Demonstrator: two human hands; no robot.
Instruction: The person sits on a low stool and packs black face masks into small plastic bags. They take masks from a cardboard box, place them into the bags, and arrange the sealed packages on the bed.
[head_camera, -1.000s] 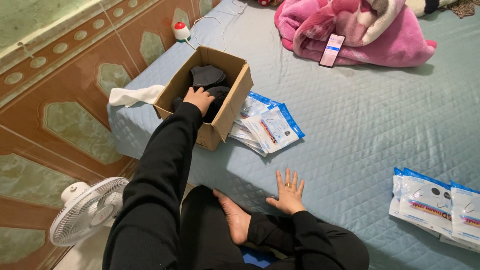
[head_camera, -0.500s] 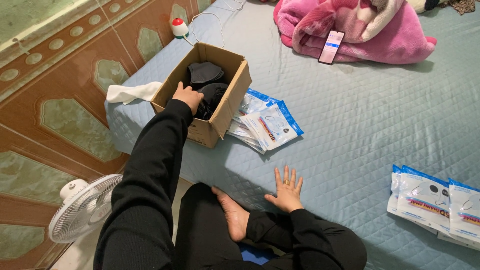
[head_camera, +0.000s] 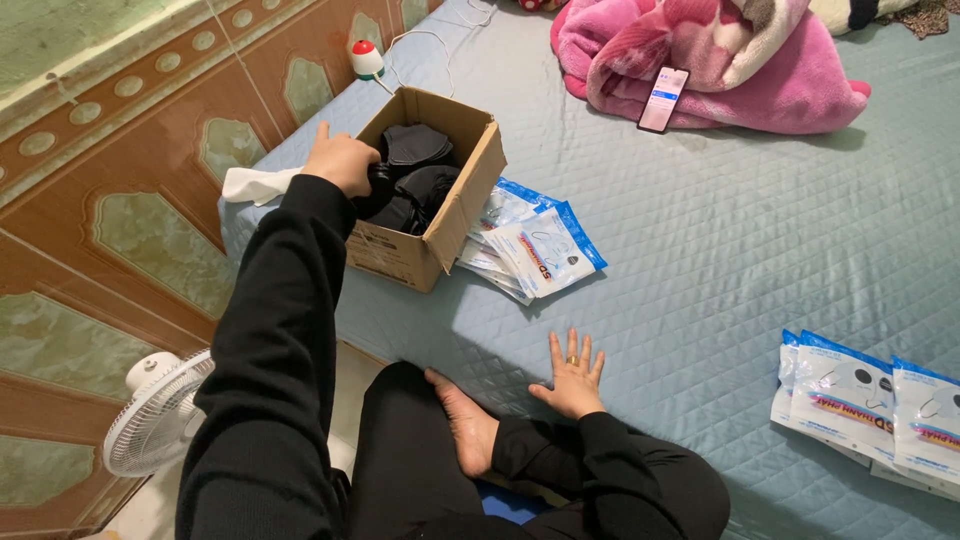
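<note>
Left hand: at the near left rim of the box, fingers curled shut on a dark mask drawn from the pile; thumb points up along the edge

Right hand: flat on the mattress, fingers spread and open, holding nothing; a ring on one finger; a bare foot lies just beside it

Box: brown cardboard, flaps open, standing near the mattress's left edge, close to the wall; holds dark masks heaped inside

Packets: white and blue sealed pouches, fanned in a loose stack, touching the box's right side

More packets: same kind, at the right edge of view, well apart from the box

White cloth: crumpled at the mattress corner, just left of the box

Phone: screen lit, lying against the pink blanket at the far side

Small white device with red cap: beyond the box, cord trailing from it

Fan: white, on the floor beside the mattress, lower left
</note>
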